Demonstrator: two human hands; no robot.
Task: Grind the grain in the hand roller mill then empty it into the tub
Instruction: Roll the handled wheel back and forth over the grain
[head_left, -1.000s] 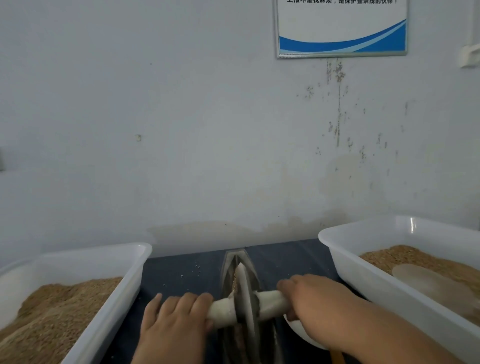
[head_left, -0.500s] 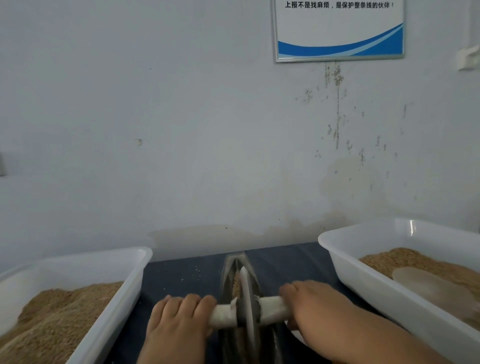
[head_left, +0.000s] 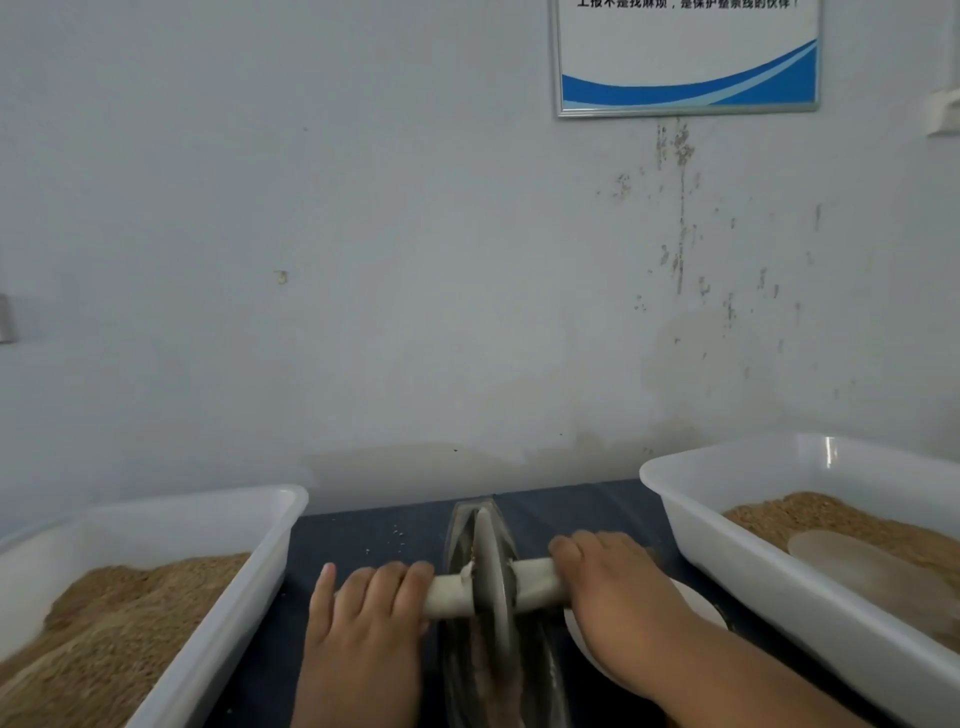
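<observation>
At the left edge of the dark worktop (head_left: 374, 530) stands a white tub (head_left: 171, 519) holding grain (head_left: 119, 613). The left hand (head_left: 363, 618) curls over the left end of the pale handle (head_left: 447, 597), little finger straight. In the middle, the mill's grey wheel (head_left: 491, 566) stands upright in its trough (head_left: 460, 530). The right hand (head_left: 613, 587) wraps round the handle's right end. A second tub (head_left: 727, 561), also holding grain, sits at the right edge.

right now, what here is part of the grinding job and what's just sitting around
In the job: left hand and right hand gripping the roller handle; grinding wheel; trough; left tub and right tub, both holding grain.
Lying about: white dish by the right hand; pale flat object in the right tub; wall poster.
</observation>
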